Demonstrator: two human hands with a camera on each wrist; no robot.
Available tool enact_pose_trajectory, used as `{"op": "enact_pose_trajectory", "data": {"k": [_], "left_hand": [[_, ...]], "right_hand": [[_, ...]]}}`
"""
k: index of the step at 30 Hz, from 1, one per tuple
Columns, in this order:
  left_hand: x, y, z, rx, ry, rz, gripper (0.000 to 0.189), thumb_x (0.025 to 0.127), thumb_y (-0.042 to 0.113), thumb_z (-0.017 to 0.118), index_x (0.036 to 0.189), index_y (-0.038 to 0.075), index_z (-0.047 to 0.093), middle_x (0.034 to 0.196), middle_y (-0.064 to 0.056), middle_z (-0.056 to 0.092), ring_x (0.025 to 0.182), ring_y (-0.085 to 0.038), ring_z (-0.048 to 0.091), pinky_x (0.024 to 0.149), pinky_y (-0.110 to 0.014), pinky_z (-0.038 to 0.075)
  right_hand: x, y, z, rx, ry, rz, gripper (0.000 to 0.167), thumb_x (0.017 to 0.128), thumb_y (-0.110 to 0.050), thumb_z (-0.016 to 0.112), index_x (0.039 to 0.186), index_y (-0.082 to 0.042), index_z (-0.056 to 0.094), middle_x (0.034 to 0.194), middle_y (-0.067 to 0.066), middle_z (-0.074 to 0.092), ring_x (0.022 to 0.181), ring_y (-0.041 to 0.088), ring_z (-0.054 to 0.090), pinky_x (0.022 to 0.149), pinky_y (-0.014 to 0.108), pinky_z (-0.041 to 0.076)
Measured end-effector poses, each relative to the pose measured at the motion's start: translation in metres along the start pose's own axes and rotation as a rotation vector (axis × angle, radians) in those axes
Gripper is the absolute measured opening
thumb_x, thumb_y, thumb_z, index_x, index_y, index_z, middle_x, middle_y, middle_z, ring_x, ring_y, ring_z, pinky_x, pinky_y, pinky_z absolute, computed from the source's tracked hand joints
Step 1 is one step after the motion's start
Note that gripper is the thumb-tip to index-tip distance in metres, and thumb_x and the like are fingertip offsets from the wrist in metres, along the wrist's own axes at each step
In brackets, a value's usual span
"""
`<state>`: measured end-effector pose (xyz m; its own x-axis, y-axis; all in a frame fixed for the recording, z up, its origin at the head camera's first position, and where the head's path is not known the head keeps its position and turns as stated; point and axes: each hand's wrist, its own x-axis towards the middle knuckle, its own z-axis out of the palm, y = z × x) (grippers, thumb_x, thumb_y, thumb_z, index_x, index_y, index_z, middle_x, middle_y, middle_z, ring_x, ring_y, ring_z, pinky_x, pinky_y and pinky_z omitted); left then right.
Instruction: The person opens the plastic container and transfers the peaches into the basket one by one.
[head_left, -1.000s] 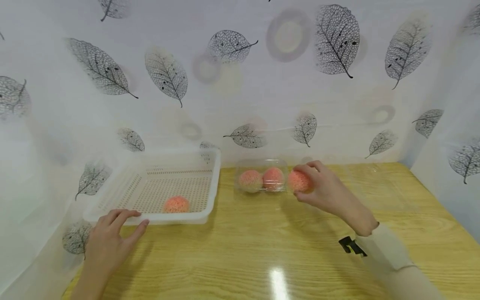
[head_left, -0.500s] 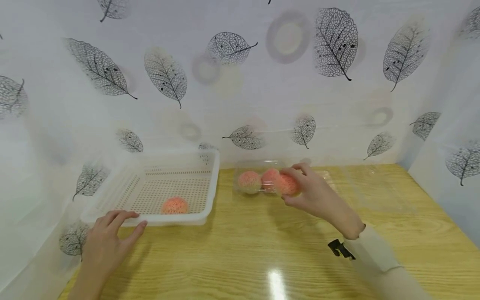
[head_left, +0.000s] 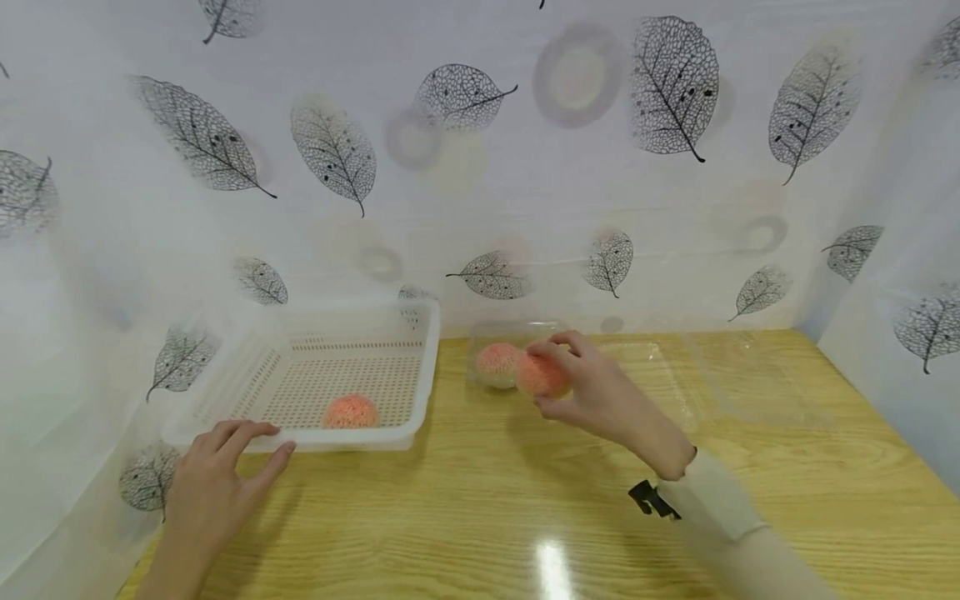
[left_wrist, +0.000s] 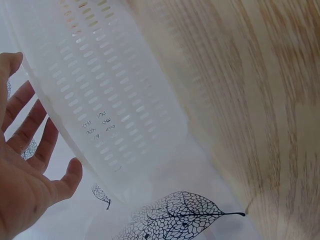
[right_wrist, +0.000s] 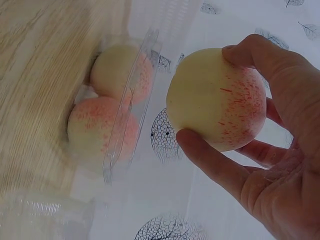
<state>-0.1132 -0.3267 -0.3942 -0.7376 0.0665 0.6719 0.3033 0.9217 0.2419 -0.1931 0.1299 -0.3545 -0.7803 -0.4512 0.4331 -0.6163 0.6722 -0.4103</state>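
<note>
My right hand (head_left: 603, 400) grips a yellow and pink peach (head_left: 542, 377) between thumb and fingers, raised above the table. In the right wrist view, that peach (right_wrist: 215, 100) is apart from the clear plastic box (right_wrist: 131, 100), where two more peaches (right_wrist: 102, 125) sit. From the head, only one boxed peach (head_left: 497, 364) shows well; the held one hides the other. My left hand (head_left: 217, 479) rests its fingers on the front rim of the white basket (head_left: 431, 367), thumb apart. One peach (head_left: 350, 412) lies inside the basket near its front wall.
Right of the peach box, a clear plastic lid or tray (head_left: 652, 367) lies on the wooden table (head_left: 465, 517). Another faint transparent sheet or tray (head_left: 757, 383) is farther right. A leaf-patterned curtain (head_left: 480, 192) hangs behind.
My right hand has carried the held peach leftward, across the front of the box, uncovering the clear plastic at right. The left hand and the basket stay nearly where they were.
</note>
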Motion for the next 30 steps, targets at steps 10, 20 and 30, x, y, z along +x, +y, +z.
{"op": "enact_pose_trajectory", "data": {"k": [10,20,30], "left_hand": [[0.001,0.002,0.000,-0.007,-0.003,-0.010,0.029,0.072,0.016,0.089,0.097,0.010,0.074,0.100,-0.015,0.068,0.092,-0.044,0.061,0.080,-0.062,0.045],[0.000,0.000,0.002,0.015,0.002,0.009,0.032,0.070,0.016,0.090,0.097,0.010,0.074,0.100,-0.015,0.068,0.090,-0.043,0.062,0.077,-0.062,0.046],[0.001,-0.002,0.002,0.010,0.016,0.023,0.032,0.069,0.016,0.090,0.097,0.009,0.074,0.098,-0.015,0.069,0.089,-0.043,0.062,0.077,-0.062,0.047]], "right_hand": [[0.005,-0.007,0.012,0.011,0.022,-0.062,0.061,0.076,-0.016,0.087,0.133,-0.011,0.066,0.129,0.010,0.056,0.103,0.022,0.067,0.084,0.033,0.061],[0.014,-0.020,0.021,0.015,0.053,-0.077,0.065,0.073,-0.018,0.089,0.133,-0.018,0.066,0.125,0.009,0.060,0.105,0.024,0.066,0.082,0.036,0.062],[0.026,-0.034,0.031,0.029,0.056,-0.133,0.057,0.074,-0.020,0.088,0.128,-0.015,0.068,0.124,0.008,0.063,0.108,0.023,0.063,0.086,0.037,0.060]]}}
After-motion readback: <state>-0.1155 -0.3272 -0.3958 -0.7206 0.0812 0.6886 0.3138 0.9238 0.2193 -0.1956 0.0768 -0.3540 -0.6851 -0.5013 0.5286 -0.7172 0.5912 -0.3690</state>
